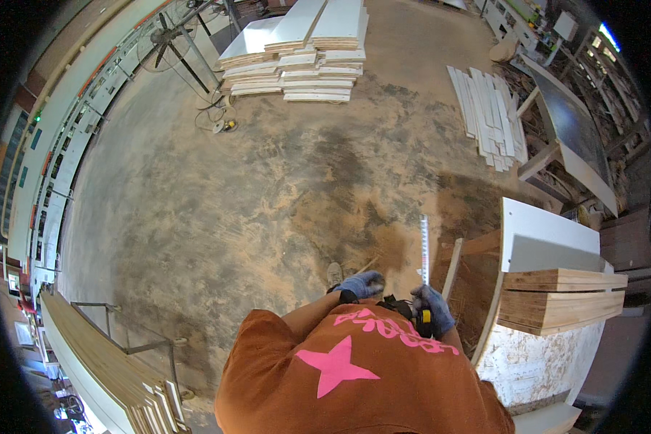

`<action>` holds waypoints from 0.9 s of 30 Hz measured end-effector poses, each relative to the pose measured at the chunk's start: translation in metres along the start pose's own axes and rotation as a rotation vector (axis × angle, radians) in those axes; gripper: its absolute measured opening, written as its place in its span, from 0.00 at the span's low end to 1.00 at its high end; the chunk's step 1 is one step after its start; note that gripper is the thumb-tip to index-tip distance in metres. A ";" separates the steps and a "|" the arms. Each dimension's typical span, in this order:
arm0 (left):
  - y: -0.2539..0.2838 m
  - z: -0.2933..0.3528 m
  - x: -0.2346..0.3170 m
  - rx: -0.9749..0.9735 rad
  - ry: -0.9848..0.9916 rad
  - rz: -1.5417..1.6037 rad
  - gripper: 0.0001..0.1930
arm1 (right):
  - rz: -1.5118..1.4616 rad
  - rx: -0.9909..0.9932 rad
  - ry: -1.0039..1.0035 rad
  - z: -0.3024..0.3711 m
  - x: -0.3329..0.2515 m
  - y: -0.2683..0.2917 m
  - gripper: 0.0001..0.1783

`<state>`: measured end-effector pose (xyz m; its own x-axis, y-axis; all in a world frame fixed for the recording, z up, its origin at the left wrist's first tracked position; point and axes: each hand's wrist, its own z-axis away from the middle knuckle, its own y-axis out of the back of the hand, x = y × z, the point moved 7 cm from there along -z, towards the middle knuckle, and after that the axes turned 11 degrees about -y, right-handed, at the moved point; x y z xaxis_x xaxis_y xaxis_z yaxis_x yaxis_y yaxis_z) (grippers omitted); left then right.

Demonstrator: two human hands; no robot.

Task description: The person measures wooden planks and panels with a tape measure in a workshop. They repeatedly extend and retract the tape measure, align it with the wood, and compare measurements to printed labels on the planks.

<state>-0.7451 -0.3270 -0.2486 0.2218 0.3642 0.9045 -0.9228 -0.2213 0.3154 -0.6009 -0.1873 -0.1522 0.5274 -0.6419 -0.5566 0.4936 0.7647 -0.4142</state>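
My right hand (pixel 434 307), in a blue-grey glove, is closed around a yellow-and-black tape measure (pixel 426 318). Its pale blade (pixel 424 249) sticks out away from me, over the floor. In front of my body is my left hand (pixel 365 284), gloved the same way, with its fingers curled in. Whatever lies inside those fingers, if anything, is hidden. A black strap or small black object (pixel 398 307) shows between the two hands, against my orange shirt.
To my right, thick wooden boards (pixel 557 300) lie on a white-topped table (pixel 546 231). Several pale panels (pixel 108 362) lean at the left. White boards (pixel 318 61) are stacked ahead, near a standing fan (pixel 165 36) and a corded power tool (pixel 224 126). Narrow strips (pixel 492 116) lie at the far right.
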 end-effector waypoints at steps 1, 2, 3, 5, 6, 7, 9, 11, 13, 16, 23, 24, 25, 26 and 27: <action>0.028 0.005 -0.007 0.110 0.065 0.038 0.25 | 0.019 -0.012 -0.069 -0.023 0.001 -0.013 0.24; 0.054 0.007 -0.020 0.165 0.040 0.089 0.26 | -0.010 -0.017 -0.166 -0.042 -0.004 -0.032 0.24; 0.079 0.008 -0.034 0.226 0.012 0.148 0.26 | 0.052 -0.043 -0.190 -0.056 -0.016 -0.054 0.22; 0.121 0.013 -0.051 0.327 -0.006 0.381 0.26 | 0.170 -0.112 -0.105 -0.091 -0.030 -0.077 0.21; 0.142 0.018 -0.045 0.369 0.005 0.553 0.25 | 0.262 -0.109 -0.102 -0.105 -0.038 -0.090 0.21; 0.162 0.022 -0.037 0.410 0.016 0.724 0.24 | 0.354 -0.107 -0.099 -0.119 -0.045 -0.105 0.21; 0.197 0.028 -0.017 0.438 0.011 0.734 0.23 | 0.505 -0.121 -0.112 -0.140 -0.061 -0.137 0.20; 0.222 0.027 -0.003 0.455 0.007 0.745 0.24 | 0.614 -0.151 -0.150 -0.155 -0.075 -0.165 0.19; 0.243 0.016 0.002 0.565 0.007 0.736 0.21 | 0.681 -0.198 -0.188 -0.182 -0.081 -0.172 0.20; 0.264 -0.007 -0.027 0.726 -0.029 0.786 0.20 | 0.749 -0.300 -0.193 -0.209 -0.108 -0.192 0.19; 0.364 -0.076 -0.100 1.082 0.045 0.928 0.19 | 1.063 -0.389 -0.156 -0.293 -0.220 -0.163 0.18; 0.385 -0.088 -0.111 1.171 0.109 0.979 0.18 | 1.099 -0.306 -0.259 -0.299 -0.244 -0.151 0.18; 0.405 -0.101 -0.118 1.251 0.178 1.033 0.18 | 1.045 -0.288 -0.297 -0.310 -0.265 -0.132 0.18; 0.427 -0.111 -0.124 1.338 0.178 1.060 0.17 | 1.000 -0.280 -0.334 -0.323 -0.288 -0.108 0.17; 0.440 -0.116 -0.135 1.420 0.189 1.087 0.17 | 0.947 -0.268 -0.379 -0.329 -0.305 -0.089 0.17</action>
<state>-1.2179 -0.3688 -0.2656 -0.3657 -0.3929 0.8437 0.3542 -0.8971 -0.2643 -1.0334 -0.0413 -0.1821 0.8220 0.2836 -0.4939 -0.3775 0.9206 -0.0998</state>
